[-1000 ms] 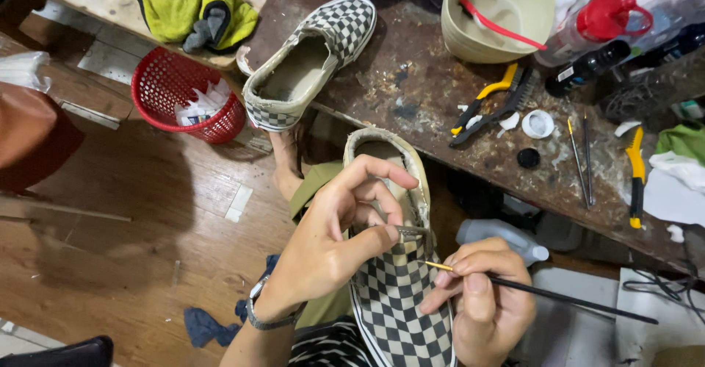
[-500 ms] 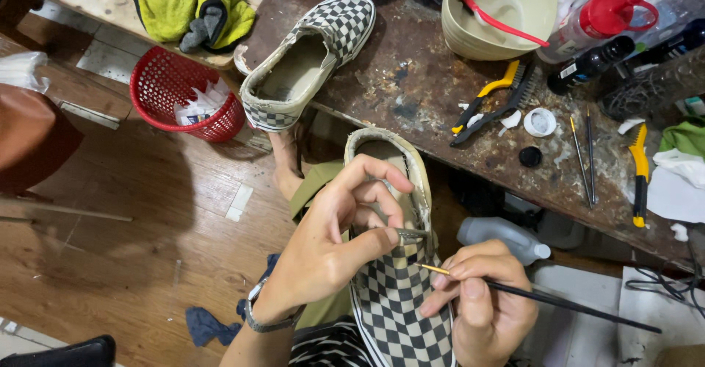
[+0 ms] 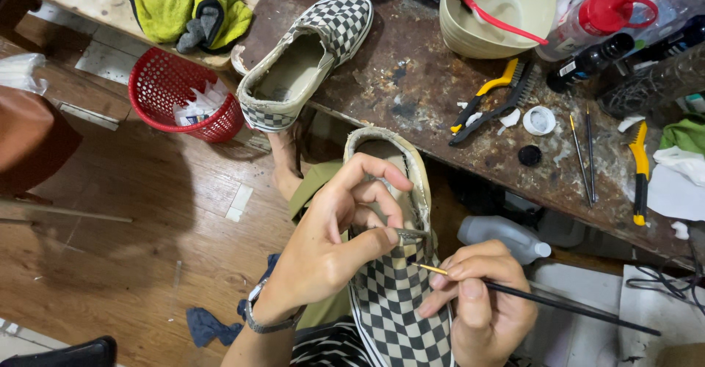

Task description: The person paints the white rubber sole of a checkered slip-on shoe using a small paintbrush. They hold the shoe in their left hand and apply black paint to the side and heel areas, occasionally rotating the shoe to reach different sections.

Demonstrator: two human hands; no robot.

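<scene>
So around my workbench (image 3: 411, 95): second checkered slip-on (image 3: 308, 58) sits at its left end, beige bowl (image 3: 499, 14) with a red brush inside at the back, yellow-handled wire brush (image 3: 488, 99) mid-bench. Red basket (image 3: 183, 99) on the floor left of it (stuffed with scraps), green cloth (image 3: 194, 11) beyond that, grey bottle (image 3: 503, 236) underneath.

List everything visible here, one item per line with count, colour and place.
checkered slip-on shoe: 1, black-white, on the lap, in the left hand
second checkered shoe: 1, on the table edge
fine paintbrush: 1, black handle, in the right hand
bowl: 1, beige, table top
wire brushes: 2, yellow and black, on the table
red basket: 1, floor
green cloth: 1, upper left
grey bottle: 1, under the table
left hand: 1, gripping the shoe
right hand: 1, pinching the paintbrush
</scene>
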